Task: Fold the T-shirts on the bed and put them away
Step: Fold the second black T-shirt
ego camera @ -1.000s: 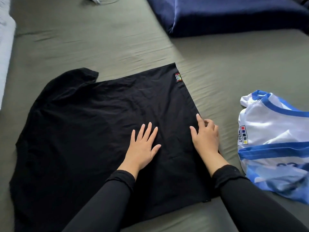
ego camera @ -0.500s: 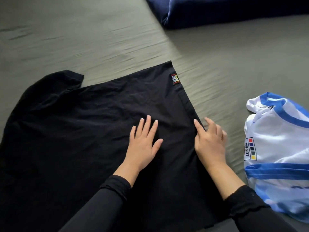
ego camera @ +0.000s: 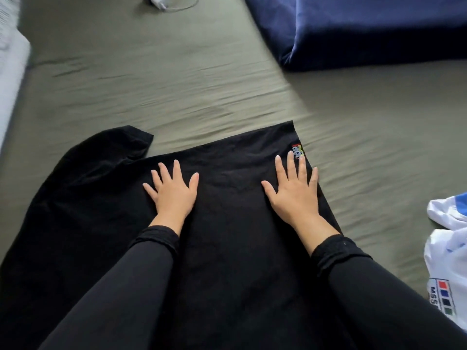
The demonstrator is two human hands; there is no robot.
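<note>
A black T-shirt (ego camera: 227, 223) lies spread flat on the olive-green bed sheet (ego camera: 177, 84), one sleeve sticking out at its far left and a small coloured label (ego camera: 297, 150) near its far right corner. My left hand (ego camera: 173, 192) presses flat on the shirt's middle, fingers spread. Near the right hem my right hand (ego camera: 293, 188) also lies flat with straight fingers, fingertips touching the label. A white and blue T-shirt (ego camera: 447, 248) lies crumpled at the right edge, partly cut off by the frame.
A dark blue pillow or blanket (ego camera: 366, 31) lies at the far right of the bed. A white charger with cable (ego camera: 164, 2) sits at the far edge. A white surface (ego camera: 10, 59) borders the bed on the left.
Both hands slid away from me across the black shirt. My right hand went from curled at the hem to flat near the label, and my left hand moved further left.
</note>
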